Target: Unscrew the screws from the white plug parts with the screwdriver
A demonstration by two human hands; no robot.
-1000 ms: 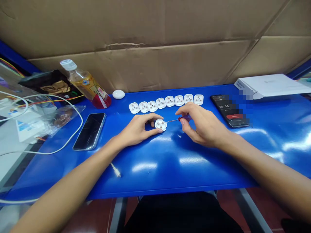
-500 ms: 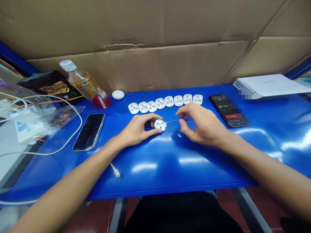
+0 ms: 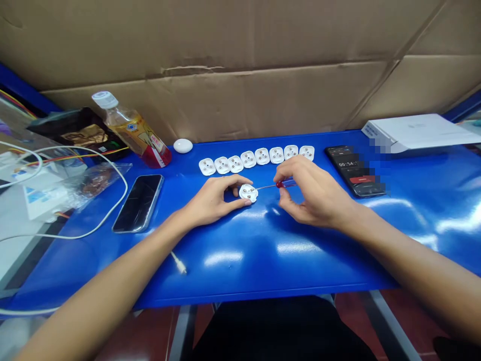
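Slip risk: your left hand (image 3: 210, 198) pinches the plug (image 3: 248, 193) at its edges; your right hand (image 3: 315, 193) closes on the screwdriver (image 3: 284, 184), whose tip could skid under uneven pressure.

Nine white plug bases (image 3: 262, 156) — eight in a row, one apart — two smartphones (image 3: 138, 203), one screwdriver (image 3: 285, 184)

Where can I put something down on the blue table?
The biggest bare patch of the blue table is right of the right hand, below the black phone. Another runs in front of the left hand. Crowded: behind the hands along the white plug bases, and left around the drink bottle.
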